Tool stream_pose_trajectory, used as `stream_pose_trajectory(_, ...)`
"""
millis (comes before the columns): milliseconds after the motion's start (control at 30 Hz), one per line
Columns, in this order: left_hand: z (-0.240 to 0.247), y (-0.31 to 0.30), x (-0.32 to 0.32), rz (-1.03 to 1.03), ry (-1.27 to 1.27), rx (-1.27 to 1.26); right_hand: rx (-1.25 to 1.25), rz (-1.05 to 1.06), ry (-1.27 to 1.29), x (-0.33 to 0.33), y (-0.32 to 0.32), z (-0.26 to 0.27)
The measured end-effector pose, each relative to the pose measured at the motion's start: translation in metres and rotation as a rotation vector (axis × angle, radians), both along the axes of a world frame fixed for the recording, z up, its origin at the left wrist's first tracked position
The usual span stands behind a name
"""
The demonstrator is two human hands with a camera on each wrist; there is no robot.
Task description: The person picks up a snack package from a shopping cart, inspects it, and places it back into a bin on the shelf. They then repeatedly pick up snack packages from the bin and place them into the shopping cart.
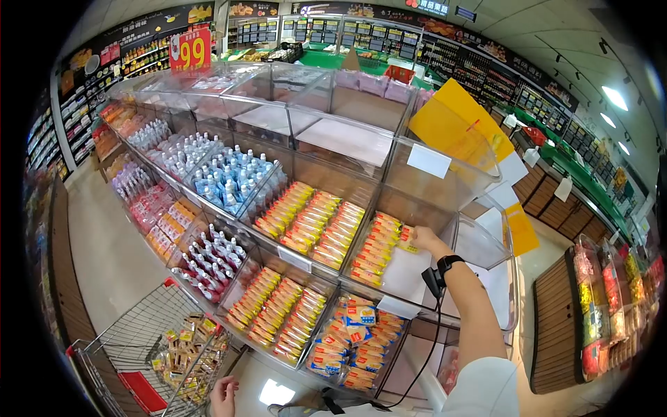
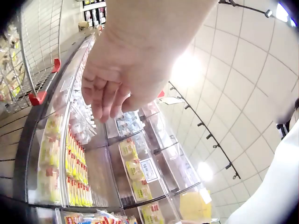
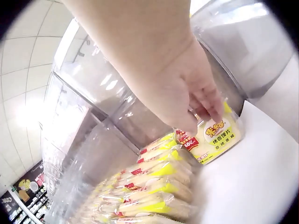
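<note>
In the right wrist view my right hand [image 3: 187, 88] pinches the top edge of a yellow-and-clear snack packet [image 3: 217, 135], which stands on the white bin floor at the end of a row of similar packets [image 3: 159, 186]. The head view shows the same packet [image 1: 408, 238] under my right hand [image 1: 422, 238], beside the row [image 1: 375, 250] in the upper right bin. My left hand [image 1: 224, 396] hangs low near the shopping cart, holding nothing; its fingers are loosely curled in the left wrist view, where the hand [image 2: 121, 70] is in front of the shelves.
A wire cart [image 1: 132, 326] with many packets inside stands at the lower left. Clear bin walls and dividers surround my right hand. Blue-and-orange packets [image 1: 361, 315] fill a lower bin; bottled pouches [image 1: 229, 181] stand farther left. A yellow board [image 1: 462, 125] leans at the right.
</note>
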State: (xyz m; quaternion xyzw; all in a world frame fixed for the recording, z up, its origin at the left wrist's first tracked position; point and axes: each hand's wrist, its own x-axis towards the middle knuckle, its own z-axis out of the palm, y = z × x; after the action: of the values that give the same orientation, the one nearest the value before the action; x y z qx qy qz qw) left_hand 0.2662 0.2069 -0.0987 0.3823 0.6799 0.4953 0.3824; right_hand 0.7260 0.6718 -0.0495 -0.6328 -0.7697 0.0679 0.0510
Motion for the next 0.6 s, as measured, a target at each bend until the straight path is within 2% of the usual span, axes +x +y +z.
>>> stream_pose_trajectory(167,0.006,-0.022,-0.029,0.0,0.068,-0.045,0.026,-0.072,0.038,0.004,-0.025,0.008)
stream_pose_trajectory(267,-0.006,-0.037,-0.051,0.037,-0.037,0.018,0.019,-0.132,-0.002,-0.004,-0.043,0.018)
stream_pose_trajectory(367,-0.013,-0.061,-0.079,0.028,0.085,0.034,0.064,-0.135,0.057,-0.015,-0.063,0.026)
stream_pose_trajectory(467,-0.03,-0.085,-0.111,0.155,0.096,-0.033,0.124,-0.234,0.581,-0.043,-0.082,0.02)
stream_pose_trajectory(533,-0.018,-0.1,-0.126,0.206,-0.004,-0.156,0.078,-0.047,0.907,-0.091,-0.124,0.038)
stream_pose_trajectory(567,-0.016,-0.107,-0.135,0.247,-0.011,-0.225,0.073,-0.022,0.982,-0.127,-0.159,0.056)
stream_pose_trajectory(600,-0.017,-0.116,-0.143,0.294,-0.024,-0.296,-0.041,0.007,1.015,-0.153,-0.188,0.062)
